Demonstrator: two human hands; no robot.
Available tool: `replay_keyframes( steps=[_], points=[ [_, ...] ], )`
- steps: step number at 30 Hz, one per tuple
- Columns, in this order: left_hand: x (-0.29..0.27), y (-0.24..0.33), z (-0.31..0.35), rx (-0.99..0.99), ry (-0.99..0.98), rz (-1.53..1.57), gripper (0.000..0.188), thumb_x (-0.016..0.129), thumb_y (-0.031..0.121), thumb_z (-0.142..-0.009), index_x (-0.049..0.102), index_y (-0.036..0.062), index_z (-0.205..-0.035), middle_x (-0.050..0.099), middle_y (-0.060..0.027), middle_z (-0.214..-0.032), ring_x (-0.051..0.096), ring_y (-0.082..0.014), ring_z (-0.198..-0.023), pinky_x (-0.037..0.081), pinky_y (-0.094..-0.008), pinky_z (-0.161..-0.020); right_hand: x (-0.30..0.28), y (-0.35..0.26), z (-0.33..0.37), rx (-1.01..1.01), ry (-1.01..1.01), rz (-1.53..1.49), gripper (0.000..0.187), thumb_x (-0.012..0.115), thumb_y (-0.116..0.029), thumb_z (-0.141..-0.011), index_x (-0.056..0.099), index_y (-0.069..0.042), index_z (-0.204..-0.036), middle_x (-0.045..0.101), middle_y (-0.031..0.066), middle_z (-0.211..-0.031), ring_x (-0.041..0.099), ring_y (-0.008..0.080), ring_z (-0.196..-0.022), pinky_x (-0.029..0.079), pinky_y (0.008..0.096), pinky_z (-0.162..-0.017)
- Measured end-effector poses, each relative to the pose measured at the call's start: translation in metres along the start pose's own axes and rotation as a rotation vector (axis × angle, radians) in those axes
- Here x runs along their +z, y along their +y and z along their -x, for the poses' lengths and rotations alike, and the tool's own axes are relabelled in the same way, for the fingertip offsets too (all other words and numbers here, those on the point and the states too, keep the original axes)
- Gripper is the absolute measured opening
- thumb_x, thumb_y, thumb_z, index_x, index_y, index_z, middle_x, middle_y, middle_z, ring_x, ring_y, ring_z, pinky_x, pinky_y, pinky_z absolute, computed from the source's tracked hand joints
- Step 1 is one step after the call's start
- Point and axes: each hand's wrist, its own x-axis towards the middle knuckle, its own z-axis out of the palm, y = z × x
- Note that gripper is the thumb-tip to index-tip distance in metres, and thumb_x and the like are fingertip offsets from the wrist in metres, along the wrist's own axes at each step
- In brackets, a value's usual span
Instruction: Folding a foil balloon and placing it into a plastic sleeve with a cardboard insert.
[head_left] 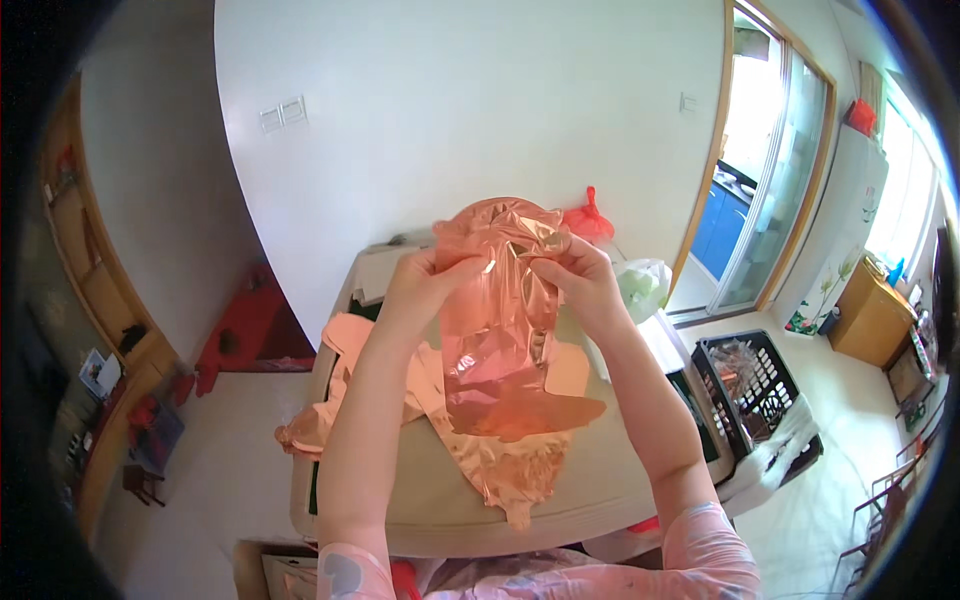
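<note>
A rose-gold foil balloon (497,330), limp and creased, hangs upright over the table between my two hands. My left hand (425,280) pinches its left side near the top, thumb against the shiny film. On the opposite side, my right hand (588,282) grips the foil between thumb and fingers at about the same height. The lower end of this balloon rests over more flat copper-coloured foil balloons (520,465) spread on the table (400,490). Another piece of foil (345,345) lies to the left, partly behind my left forearm.
Behind the table stands a white wall (450,110). A red plastic bag (590,220) and a whitish-green bag (642,285) sit at the table's far right. Beside the table is a black crate (770,370) holding clear plastic packaging. A wooden-framed doorway (715,150) is at right.
</note>
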Motion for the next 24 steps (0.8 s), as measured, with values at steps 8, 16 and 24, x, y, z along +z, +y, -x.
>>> replay_keyframes(
  steps=[8, 16, 24],
  points=[
    [0.014, -0.023, 0.011, 0.03, 0.174, 0.047, 0.014, 0.07, 0.011, -0.085, 0.073, 0.0029, -0.096, 0.07, -0.0012, -0.086, 0.061, -0.0059, -0.074, 0.049, -0.0222, -0.066, -0.027, 0.126, 0.095, 0.194, -0.828, 0.492, 0.048, 0.07, -0.019, -0.085, 0.054, -0.002, -0.126, 0.061, 0.0085, -0.119, 0.059, 0.0183, -0.108, 0.046, 0.0338, -0.094],
    [0.017, -0.009, 0.04, 0.17, 0.173, -0.189, 0.013, 0.069, 0.011, -0.085, 0.07, 0.0013, -0.094, 0.068, -0.0004, -0.082, 0.055, -0.004, -0.072, 0.044, -0.0227, -0.063, -0.015, 0.15, 0.085, 0.094, -0.252, 0.929, 0.018, 0.063, -0.017, -0.08, 0.067, -0.009, -0.096, 0.068, 0.0156, -0.086, 0.065, 0.0358, -0.078, 0.051, 0.0442, -0.069],
    [0.029, -0.088, 0.143, 0.537, -0.212, -0.625, 0.043, 0.073, 0.003, -0.061, 0.059, 0.0108, -0.102, 0.063, -0.0064, -0.11, 0.061, -0.0248, -0.097, 0.049, -0.0362, -0.081, -0.064, 0.204, 0.024, -0.249, 0.076, 1.09, 0.02, 0.06, -0.015, -0.085, 0.066, -0.011, -0.104, 0.068, 0.0132, -0.097, 0.063, 0.0327, -0.091, 0.048, 0.0433, -0.083]
  ],
)
